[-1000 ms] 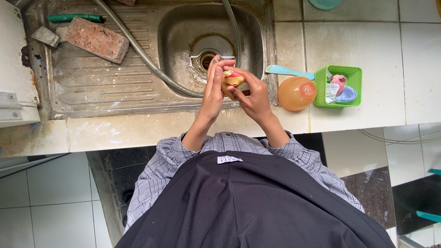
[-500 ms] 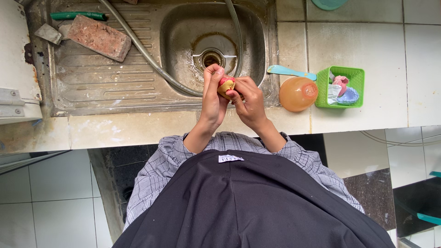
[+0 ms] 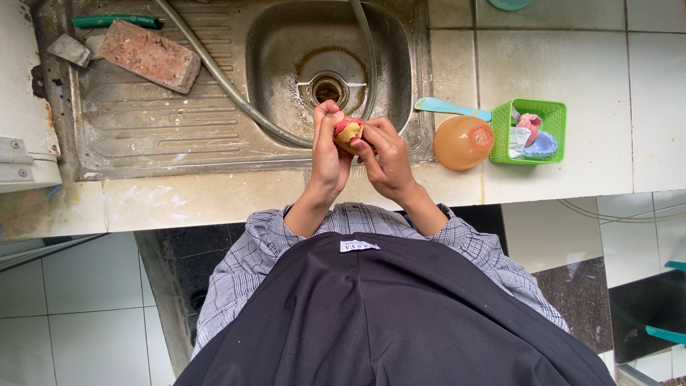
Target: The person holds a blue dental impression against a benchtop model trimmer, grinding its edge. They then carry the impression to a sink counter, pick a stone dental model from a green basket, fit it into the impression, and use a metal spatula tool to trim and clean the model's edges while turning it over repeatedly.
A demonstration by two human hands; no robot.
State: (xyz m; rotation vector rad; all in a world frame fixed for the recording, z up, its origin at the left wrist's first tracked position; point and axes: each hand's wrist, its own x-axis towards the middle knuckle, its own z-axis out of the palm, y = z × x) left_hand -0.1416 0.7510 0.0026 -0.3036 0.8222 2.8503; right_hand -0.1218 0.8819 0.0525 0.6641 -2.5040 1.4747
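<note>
- The left hand (image 3: 330, 154) and the right hand (image 3: 386, 159) meet over the near rim of the steel sink (image 3: 400, 86), both wrapped around one small round fruit (image 3: 348, 133)
- The fruit is red on its far side and pale yellow on the part facing the camera; it sits between the two hands, pinched at the fingertips, far of both palms
- The left hand is closed on the fruit from the left, its fingers curled over the top of it
- The right hand is closed on the fruit from the right, its thumb laid against the pale part; whether a tool is held there too cannot be told
- Both forearms come up from checked grey sleeves (image 3: 266, 243), with a dark apron (image 3: 371, 322) filling the near part of the view
- A grey hose (image 3: 229, 82) runs from the far left across the draining board and passes just left of the left hand
- A reddish brick (image 3: 150, 56) lies on the draining board, well apart from the hands, at the far left
- An orange translucent cup (image 3: 463, 141) lies on its side on the tiled counter (image 3: 593, 64), near the right hand on its right
- A green plastic basket (image 3: 554, 111) stands just right of the cup, holding small pink and blue items
- A light blue handle (image 3: 450, 108) lies on the counter just far of the cup
</note>
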